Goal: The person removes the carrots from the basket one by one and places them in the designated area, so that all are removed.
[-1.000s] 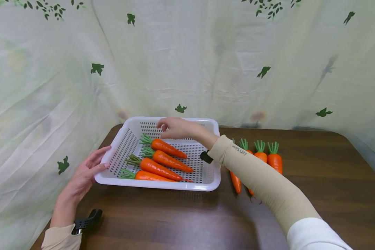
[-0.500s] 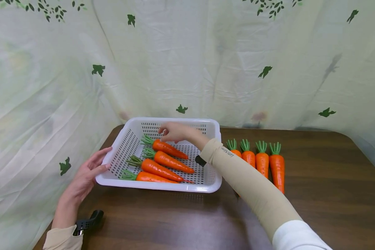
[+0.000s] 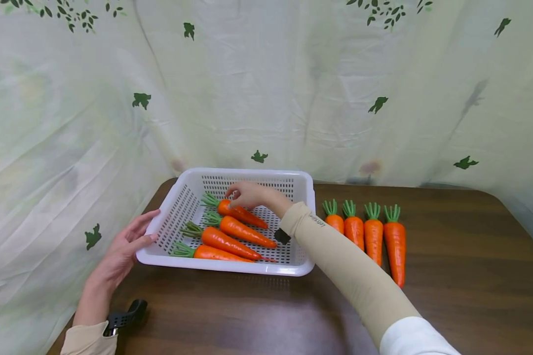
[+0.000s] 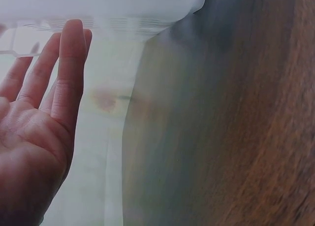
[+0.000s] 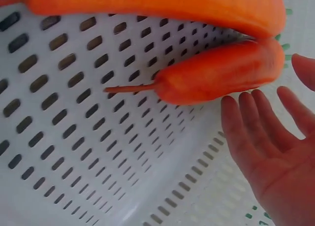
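Observation:
A white perforated plastic basket [image 3: 248,270] holds several orange carrots with green stem tufts, lying slanted side by side. My left hand [image 3: 117,254] touches the basket's left end; in the left wrist view its fingers [image 4: 71,63] are extended against the basket's side. Inside the basket, my right hand [image 3: 247,194] is at the thick end of the farthest carrot [image 3: 248,217]. From the right wrist, that carrot's side [image 5: 216,73] lies at the straight fingertips, while the thumb stands apart from it. Whether the fingertips touch the carrot cannot be told.
Several more carrots [image 3: 395,249] lie in a row on the brown wooden table [image 3: 462,256], right of the basket, partly hidden by my right sleeve. A pale curtain [image 3: 266,88] with green leaf prints hangs behind and to the left.
My right hand has lowered slightly toward the farthest carrot, and its forearm has shifted left, uncovering more of the carrots on the table. My left hand stays at the basket's end.

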### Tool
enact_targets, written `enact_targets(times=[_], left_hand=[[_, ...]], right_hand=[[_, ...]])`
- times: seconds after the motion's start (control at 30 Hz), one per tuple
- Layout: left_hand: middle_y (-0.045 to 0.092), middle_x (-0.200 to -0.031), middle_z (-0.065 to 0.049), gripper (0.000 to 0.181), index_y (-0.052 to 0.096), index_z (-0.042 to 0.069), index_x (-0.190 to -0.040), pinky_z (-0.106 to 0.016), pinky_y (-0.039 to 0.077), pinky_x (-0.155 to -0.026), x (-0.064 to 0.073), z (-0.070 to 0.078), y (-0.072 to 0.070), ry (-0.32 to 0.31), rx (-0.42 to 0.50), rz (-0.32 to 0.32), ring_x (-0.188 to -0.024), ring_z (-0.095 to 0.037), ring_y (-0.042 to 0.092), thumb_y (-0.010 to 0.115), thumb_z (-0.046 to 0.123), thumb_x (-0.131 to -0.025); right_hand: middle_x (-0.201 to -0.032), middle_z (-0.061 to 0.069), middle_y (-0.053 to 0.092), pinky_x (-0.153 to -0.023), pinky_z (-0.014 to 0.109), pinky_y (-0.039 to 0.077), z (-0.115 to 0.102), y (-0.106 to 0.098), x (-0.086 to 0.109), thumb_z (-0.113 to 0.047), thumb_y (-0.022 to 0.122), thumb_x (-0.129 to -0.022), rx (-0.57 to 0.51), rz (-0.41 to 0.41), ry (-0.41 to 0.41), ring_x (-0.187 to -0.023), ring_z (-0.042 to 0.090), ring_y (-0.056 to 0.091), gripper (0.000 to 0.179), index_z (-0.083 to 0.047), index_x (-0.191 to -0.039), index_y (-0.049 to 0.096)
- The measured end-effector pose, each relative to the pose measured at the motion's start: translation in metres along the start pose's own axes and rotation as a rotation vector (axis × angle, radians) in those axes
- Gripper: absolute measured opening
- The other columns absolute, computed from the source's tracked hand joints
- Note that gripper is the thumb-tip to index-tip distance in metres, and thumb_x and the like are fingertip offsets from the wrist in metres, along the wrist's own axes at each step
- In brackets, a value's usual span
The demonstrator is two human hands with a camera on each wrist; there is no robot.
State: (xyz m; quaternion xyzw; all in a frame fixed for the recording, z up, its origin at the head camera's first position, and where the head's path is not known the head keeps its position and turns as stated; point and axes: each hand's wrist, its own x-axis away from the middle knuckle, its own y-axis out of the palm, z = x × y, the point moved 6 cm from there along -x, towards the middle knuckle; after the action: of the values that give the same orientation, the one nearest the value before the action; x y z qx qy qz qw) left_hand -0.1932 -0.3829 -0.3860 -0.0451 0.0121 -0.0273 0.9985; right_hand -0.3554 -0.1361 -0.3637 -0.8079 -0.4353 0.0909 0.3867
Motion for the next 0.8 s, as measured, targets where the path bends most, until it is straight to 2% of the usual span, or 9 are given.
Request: enact_targets(times=[0.2,0.37,0.6,0.8], left_hand=[[0.048,-0.136,0.002,0.057,0.036,0.026,-0.152,-0.041,0.056,-0.081,0.0005,0.0006,0.0001,-0.013,-0.014,0.018,-0.111,-0.015,0.057,0.056,0.012,-0.1],[0.048,-0.137,0.002,0.057,0.036,0.025,-0.152,-0.041,0.056,-0.081,0.0007,0.0004,0.0005,-0.012,-0.001,0.007,-0.112,-0.016,0.057,0.055,0.011,-0.1],[0.044,-0.14,0.001,0.059,0.035,0.028,-0.152,-0.041,0.055,-0.084,0.0008,-0.0014,0.0001,-0.027,-0.009,0.02,-0.115,-0.017,0.055,0.056,0.013,-0.1],[0.043,-0.141,0.0,0.059,0.034,0.027,-0.152,-0.041,0.054,-0.084,0.0014,-0.0003,0.0013,-0.031,-0.014,0.023,-0.115,-0.017,0.054,0.057,0.014,-0.099]], right_hand=[[-0.131,0.013,0.056,-0.081,0.029,0.053,0.0067,0.0046,-0.0001,-0.018,0.064,-0.096,-0.024,-0.055,0.038,-0.103,0.021,0.059,0.044,-0.014,-0.138,0.053],[-0.134,0.017,0.054,-0.088,0.034,0.052,0.0087,0.0075,0.0006,-0.015,0.065,-0.095,-0.01,-0.073,0.027,-0.11,0.025,0.057,0.049,-0.013,-0.142,0.05],[-0.136,0.018,0.051,-0.074,0.032,0.057,0.0099,0.0086,0.0046,-0.014,0.066,-0.095,-0.053,-0.084,0.067,-0.107,0.025,0.057,0.055,-0.013,-0.146,0.044],[-0.137,0.016,0.051,-0.07,0.036,0.058,0.0109,0.0097,0.0053,-0.013,0.068,-0.093,-0.082,-0.1,0.107,-0.107,0.024,0.058,0.057,-0.017,-0.145,0.045]])
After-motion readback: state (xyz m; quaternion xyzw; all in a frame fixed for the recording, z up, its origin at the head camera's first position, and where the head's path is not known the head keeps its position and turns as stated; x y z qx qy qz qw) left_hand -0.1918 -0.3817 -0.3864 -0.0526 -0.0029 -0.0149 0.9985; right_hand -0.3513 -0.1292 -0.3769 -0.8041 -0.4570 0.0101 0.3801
